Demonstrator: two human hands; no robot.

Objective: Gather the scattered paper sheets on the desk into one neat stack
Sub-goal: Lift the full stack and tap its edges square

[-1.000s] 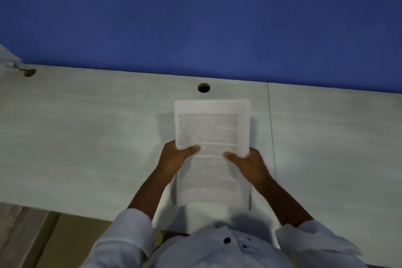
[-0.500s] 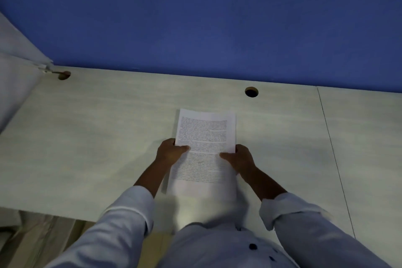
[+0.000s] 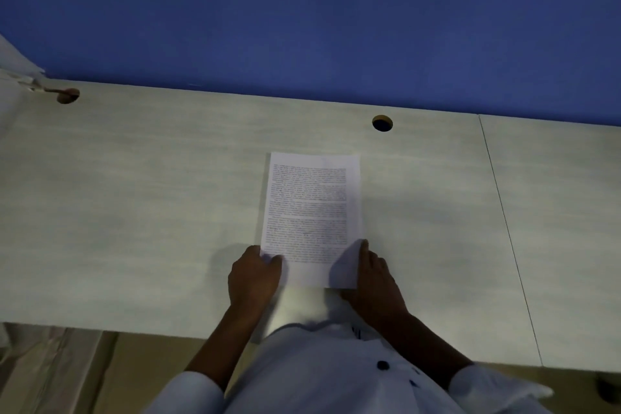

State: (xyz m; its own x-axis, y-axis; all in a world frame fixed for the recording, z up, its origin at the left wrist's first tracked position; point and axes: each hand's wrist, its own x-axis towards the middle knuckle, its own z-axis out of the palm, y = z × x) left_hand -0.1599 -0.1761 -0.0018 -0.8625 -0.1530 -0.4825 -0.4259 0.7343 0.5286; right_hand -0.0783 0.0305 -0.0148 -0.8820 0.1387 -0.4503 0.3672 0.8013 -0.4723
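A stack of white printed paper sheets (image 3: 311,208) lies flat on the pale wood-grain desk (image 3: 134,212), its long side pointing away from me. My left hand (image 3: 253,276) holds the stack's near left corner, thumb on top. My right hand (image 3: 373,274) grips the near right edge, where the corner of the sheets curls upward. The near end of the stack reaches almost to the desk's front edge.
A round cable hole (image 3: 382,123) sits behind the stack, another cable hole (image 3: 68,96) at the far left. A blue wall (image 3: 302,17) backs the desk. A seam (image 3: 504,222) splits the desktop on the right. White material (image 3: 16,60) shows at the left edge.
The stack was held upright off the desk, then laid down flat. My hands have slid from its middle sides to its near corners.
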